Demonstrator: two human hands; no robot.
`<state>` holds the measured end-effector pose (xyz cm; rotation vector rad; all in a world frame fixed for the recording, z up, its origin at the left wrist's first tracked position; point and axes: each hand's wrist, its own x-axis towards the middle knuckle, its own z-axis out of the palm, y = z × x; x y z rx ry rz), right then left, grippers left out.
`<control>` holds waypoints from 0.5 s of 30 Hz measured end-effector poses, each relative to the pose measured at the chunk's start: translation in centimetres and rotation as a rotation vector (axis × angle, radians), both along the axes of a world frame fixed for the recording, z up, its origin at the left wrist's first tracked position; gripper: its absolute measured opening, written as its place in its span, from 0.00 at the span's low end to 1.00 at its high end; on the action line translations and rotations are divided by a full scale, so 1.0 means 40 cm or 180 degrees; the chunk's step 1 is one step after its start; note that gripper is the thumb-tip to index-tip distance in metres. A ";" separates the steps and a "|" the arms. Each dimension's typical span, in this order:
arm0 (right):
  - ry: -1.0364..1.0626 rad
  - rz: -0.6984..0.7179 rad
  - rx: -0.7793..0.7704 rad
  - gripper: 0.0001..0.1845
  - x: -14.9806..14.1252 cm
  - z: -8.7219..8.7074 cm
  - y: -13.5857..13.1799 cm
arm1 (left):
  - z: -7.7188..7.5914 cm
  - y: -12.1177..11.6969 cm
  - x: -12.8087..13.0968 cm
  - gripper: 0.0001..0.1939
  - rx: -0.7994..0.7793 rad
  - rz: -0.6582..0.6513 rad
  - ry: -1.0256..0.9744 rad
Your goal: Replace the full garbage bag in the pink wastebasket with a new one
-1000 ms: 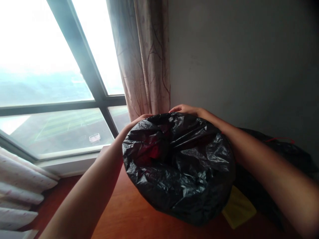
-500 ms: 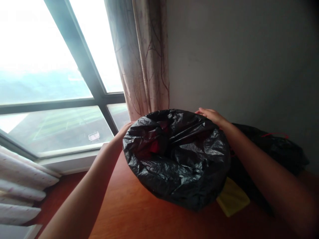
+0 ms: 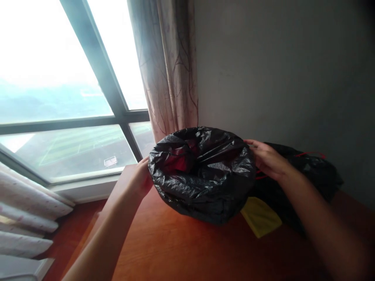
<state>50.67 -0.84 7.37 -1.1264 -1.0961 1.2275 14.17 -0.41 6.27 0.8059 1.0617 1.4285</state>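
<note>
A black garbage bag is stretched over the rim of a round bin, whose own walls are covered by the plastic. A reddish tint shows through the bag on the inside left. My left hand presses against the bin's left side, its fingertips partly hidden behind the rim. On the opposite side my right hand grips the bag and rim, with the fingers reaching round the outer edge. The bin is held between both hands above the wooden table, tilted so its opening faces me.
To the right lies another black plastic bag with a red drawstring. A yellow cloth rests on the wooden table. A window and curtain stand at the left and back, beside a grey wall.
Both hands have come down from the far rim to the bin's sides, nearer to me. The bin's near edge appears higher, and the view has shifted slightly.
</note>
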 end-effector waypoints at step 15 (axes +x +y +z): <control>-0.2675 0.0840 0.2287 0.16 -0.071 0.202 -0.037 | 0.260 -0.059 0.011 0.15 0.2191 -0.0539 0.3082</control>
